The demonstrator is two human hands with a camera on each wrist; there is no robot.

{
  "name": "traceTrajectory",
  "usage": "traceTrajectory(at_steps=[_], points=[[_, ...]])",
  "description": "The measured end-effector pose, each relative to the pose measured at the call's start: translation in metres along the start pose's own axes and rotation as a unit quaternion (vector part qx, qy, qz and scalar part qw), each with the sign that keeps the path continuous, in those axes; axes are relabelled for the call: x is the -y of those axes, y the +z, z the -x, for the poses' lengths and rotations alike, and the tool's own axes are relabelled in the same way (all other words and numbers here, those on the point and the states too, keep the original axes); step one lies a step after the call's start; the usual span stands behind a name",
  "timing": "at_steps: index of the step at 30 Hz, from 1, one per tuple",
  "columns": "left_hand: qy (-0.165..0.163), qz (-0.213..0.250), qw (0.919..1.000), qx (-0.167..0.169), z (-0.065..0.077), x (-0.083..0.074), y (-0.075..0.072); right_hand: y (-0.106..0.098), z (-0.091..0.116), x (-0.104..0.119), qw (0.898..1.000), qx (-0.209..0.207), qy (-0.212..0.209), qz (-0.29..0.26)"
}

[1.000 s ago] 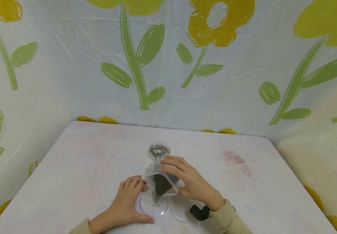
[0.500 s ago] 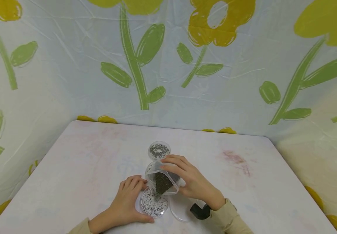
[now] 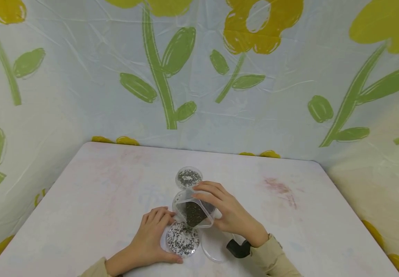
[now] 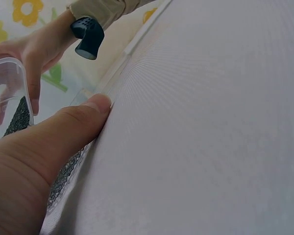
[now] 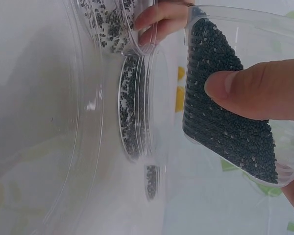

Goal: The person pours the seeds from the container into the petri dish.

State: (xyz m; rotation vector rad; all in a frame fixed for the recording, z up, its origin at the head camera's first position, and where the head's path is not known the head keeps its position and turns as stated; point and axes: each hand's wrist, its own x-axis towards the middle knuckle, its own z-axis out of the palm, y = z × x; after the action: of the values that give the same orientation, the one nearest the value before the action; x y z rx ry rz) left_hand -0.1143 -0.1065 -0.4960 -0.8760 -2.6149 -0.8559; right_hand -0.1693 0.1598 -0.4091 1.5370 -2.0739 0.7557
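Observation:
My right hand (image 3: pixel 232 215) grips a clear plastic tub (image 5: pixel 264 39) by its sides, with the thumb (image 5: pixel 255 90) flat along the wall. The tub is tilted to the left, and dark seed-like grains (image 3: pixel 194 215) lie sloped inside it. Its lower corner hangs over the far edge of a round clear petri dish (image 3: pixel 185 256), which has dark grains scattered across its bottom. Around that dish's left side curves my left hand (image 3: pixel 147 238), thumb at the near rim and fingers at the far rim.
Behind the tub stands a second petri dish (image 5: pixel 141 107) with grains, partly hidden in the head view. A third dish (image 3: pixel 189 187) with grains sits farther back. A clear round dish or lid (image 3: pixel 213 248) lies below the right wrist. Flowered cloth (image 3: pixel 199 130) hangs behind the table.
The near dish has gone from a few grains to grains spread all over its bottom. The tub has shifted slightly right and away. The left hand stays in place.

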Motion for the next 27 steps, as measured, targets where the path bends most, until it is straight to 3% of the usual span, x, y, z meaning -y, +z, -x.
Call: traceTrajectory(at_steps=[27], points=[[-0.002, -0.002, 1.0, 0.003, -0.0007, -0.0002, -0.0008, -0.002, 0.0001, -0.0026, 1.0, -0.003, 0.0, 0.003]])
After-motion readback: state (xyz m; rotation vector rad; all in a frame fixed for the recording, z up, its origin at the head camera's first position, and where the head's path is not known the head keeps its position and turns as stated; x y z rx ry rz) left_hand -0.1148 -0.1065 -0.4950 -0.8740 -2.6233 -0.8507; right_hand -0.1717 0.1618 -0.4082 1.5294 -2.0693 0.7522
